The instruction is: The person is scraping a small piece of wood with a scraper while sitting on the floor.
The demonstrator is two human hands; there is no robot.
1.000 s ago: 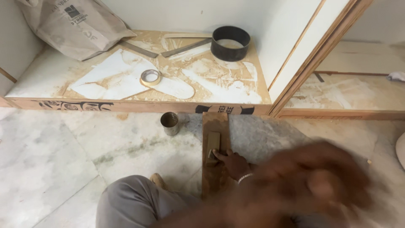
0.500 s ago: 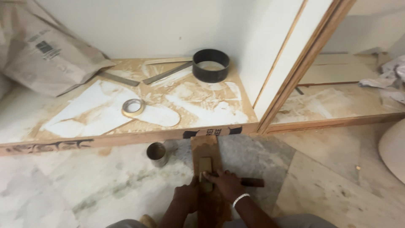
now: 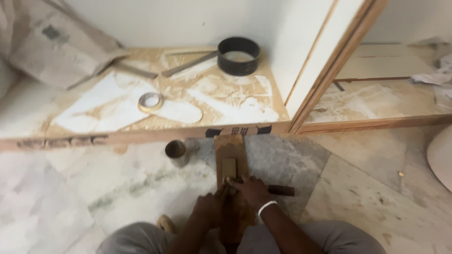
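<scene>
Wooden block (image 3: pixel 230 153) under both hands' grip

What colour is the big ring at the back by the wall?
The big ring is black, seen best in the head view, lying on the dusty wooden board.

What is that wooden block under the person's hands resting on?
The wooden block lies on a grey stone slab set in the marble floor. A small flat piece sits on top. Both hands, left and right, cover its near end, hiding what lies beneath there.
</scene>
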